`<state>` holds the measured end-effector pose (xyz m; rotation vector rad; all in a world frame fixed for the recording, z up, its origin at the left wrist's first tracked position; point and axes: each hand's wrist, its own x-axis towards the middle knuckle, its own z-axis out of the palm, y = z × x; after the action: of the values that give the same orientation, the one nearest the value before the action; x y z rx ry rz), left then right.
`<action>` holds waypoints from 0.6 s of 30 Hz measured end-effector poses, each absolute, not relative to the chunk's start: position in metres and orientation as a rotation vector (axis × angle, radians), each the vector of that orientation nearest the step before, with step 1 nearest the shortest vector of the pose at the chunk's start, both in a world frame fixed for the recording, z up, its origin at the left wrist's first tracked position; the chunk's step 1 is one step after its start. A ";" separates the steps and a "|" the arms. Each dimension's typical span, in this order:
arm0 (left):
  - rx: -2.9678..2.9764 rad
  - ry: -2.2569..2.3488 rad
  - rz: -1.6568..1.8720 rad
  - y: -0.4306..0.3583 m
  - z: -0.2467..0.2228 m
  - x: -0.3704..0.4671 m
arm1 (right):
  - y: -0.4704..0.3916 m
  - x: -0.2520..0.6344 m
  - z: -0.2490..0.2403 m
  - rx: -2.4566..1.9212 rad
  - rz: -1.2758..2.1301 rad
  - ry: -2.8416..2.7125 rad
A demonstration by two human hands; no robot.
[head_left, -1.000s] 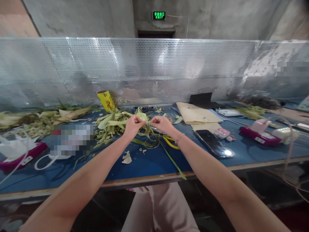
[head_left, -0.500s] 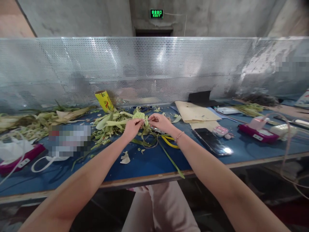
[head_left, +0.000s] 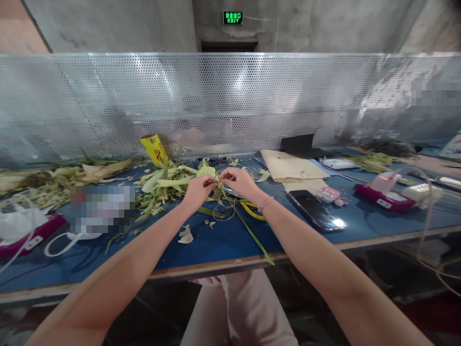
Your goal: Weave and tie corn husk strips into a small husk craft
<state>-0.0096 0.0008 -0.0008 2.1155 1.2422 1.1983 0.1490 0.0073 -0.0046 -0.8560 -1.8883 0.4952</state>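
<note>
My left hand (head_left: 200, 189) and my right hand (head_left: 238, 181) meet at the middle of the blue table, fingertips nearly touching. Both have their fingers pinched at a pale green bundle of husk strips (head_left: 218, 193). What exactly lies between the fingertips is too small to tell. A pale green leafy piece (head_left: 206, 171) stands just behind my left fingers. To the left spreads a pile of green husk strips (head_left: 163, 185). Below my hands lie a thin looped strand (head_left: 224, 219), a long green strip (head_left: 257, 239) and a yellow curved item (head_left: 252, 211).
A yellow tube (head_left: 155, 150) stands at the back, before a perforated metal screen (head_left: 230, 96). On the right are brown paper (head_left: 288, 166), a black phone (head_left: 317, 210), a pink case (head_left: 328, 193) and a purple power strip (head_left: 385, 199). Another purple strip (head_left: 39, 235) is at left.
My right hand has shifted slightly left, closer to my left hand. My left fingers have turned a little, and the fingertips of both hands are now nearer together.
</note>
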 end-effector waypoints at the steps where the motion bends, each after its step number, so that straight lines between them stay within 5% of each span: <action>1: 2.150 1.240 1.181 0.000 0.000 -0.009 | 0.007 0.149 -0.005 -0.856 0.480 -1.895; 18: 1.774 1.098 1.232 0.001 -0.006 -0.004 | 0.004 0.153 -0.001 -0.829 0.111 -1.864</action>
<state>-0.0036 0.0009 -0.0064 1.7743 1.0983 1.2316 0.1527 0.0044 -0.0007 -0.8285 -1.8645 0.1112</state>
